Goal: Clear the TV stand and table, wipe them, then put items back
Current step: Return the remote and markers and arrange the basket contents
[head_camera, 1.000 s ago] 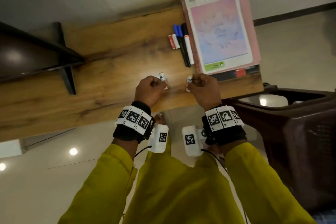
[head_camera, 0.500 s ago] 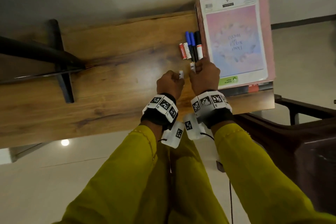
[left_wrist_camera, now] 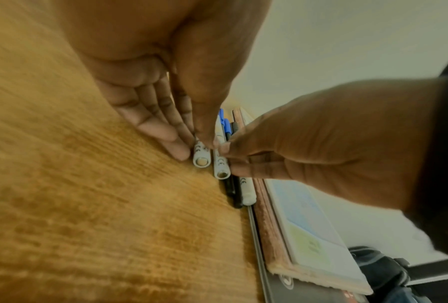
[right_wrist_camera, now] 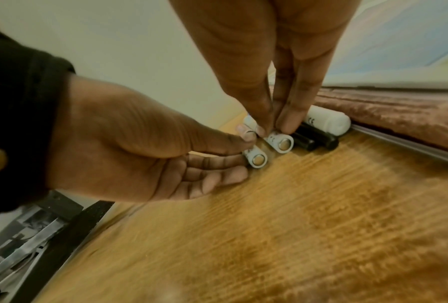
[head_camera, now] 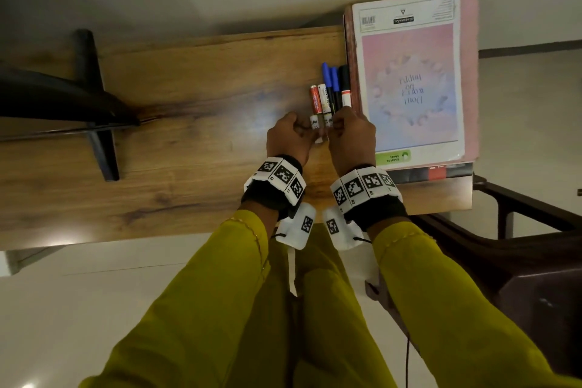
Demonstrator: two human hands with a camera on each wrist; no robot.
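Observation:
On the wooden TV stand (head_camera: pixel 189 142) my left hand (head_camera: pixel 310 133) pinches a small white battery (head_camera: pixel 314 123) between thumb and fingers. My right hand (head_camera: pixel 332 131) pinches a second white battery (head_camera: pixel 328 120) right beside it. Both batteries lie side by side low on the wood, the left one (left_wrist_camera: pixel 201 157) next to the right one (left_wrist_camera: pixel 221 166). The right wrist view shows their metal ends, right battery (right_wrist_camera: pixel 279 142) and left battery (right_wrist_camera: pixel 256 158). Just beyond them lie a red battery (head_camera: pixel 315 99), another white battery (head_camera: pixel 323 97) and markers (head_camera: pixel 337 85).
A pastel notebook (head_camera: pixel 409 79) lies on a pink book at the stand's right end, touching the markers. The black TV foot (head_camera: pixel 97 135) stands at the left. A dark brown chair (head_camera: pixel 535 261) sits to the right, by the stand's corner.
Both hands have moved forward and to the right with their batteries, from the stand's front edge up to the row of batteries and markers, and have come close together.

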